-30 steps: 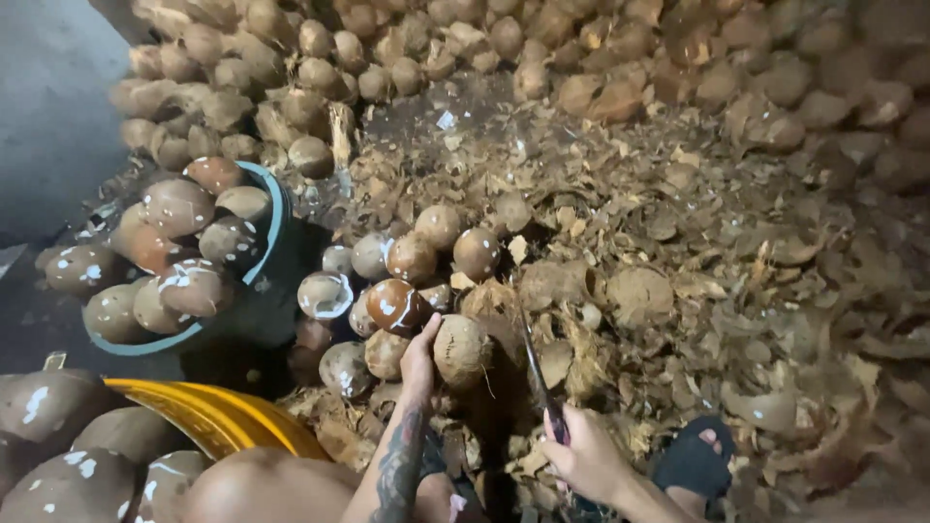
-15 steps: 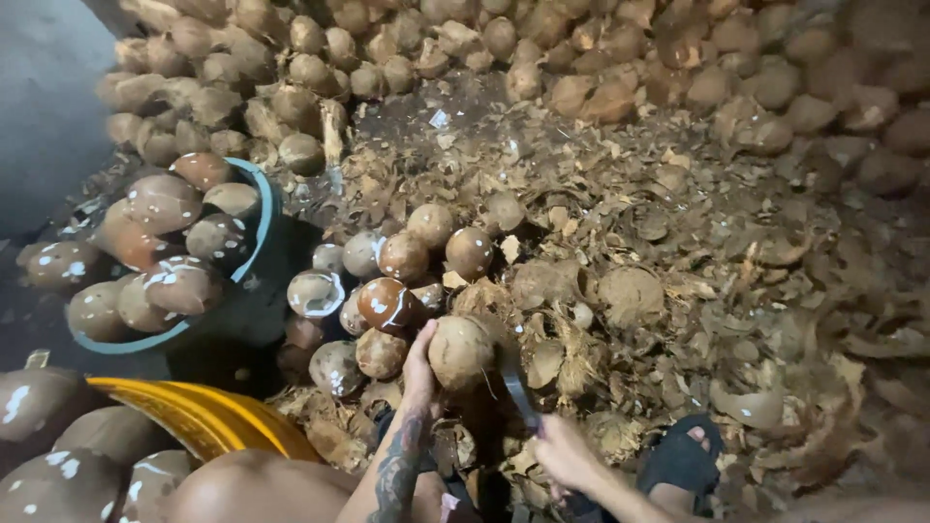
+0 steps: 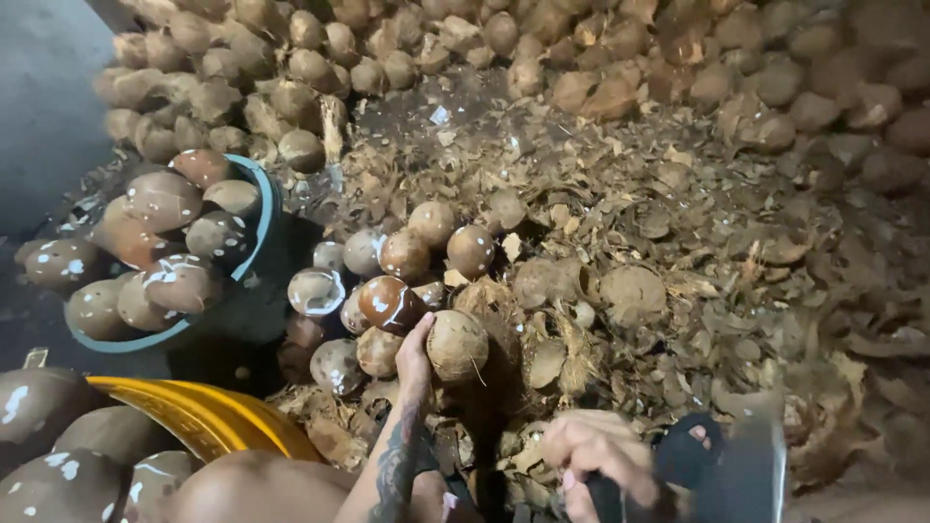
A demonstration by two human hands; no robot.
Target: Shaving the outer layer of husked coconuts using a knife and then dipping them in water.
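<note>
Head view: left hand (image 3: 418, 351) steadies a brown husked coconut (image 3: 457, 345), fingers curled round its left side, gripping it on a low mound of fibre and shell scraps (image 3: 678, 291). Right hand (image 3: 596, 455) is closed round the dark handle of a blade (image 3: 751, 475); the blade itself is motion-blurred, low at the right, apart from the nut. A dark sandal (image 3: 683, 450) shows just beside that hand.

Surroundings: cluster of peeled, mottled coconuts (image 3: 387, 302) just beyond the held one; blue-rimmed tub (image 3: 254, 184) full of peeled nuts at left; yellow basket (image 3: 194, 412) at lower left, also loaded; wall of unpeeled nuts (image 3: 542, 48) along the top.

Judgement: shell-chipping step on the held nut. A stroke calls for the nut held firm, fingers kept off the strike side.
</note>
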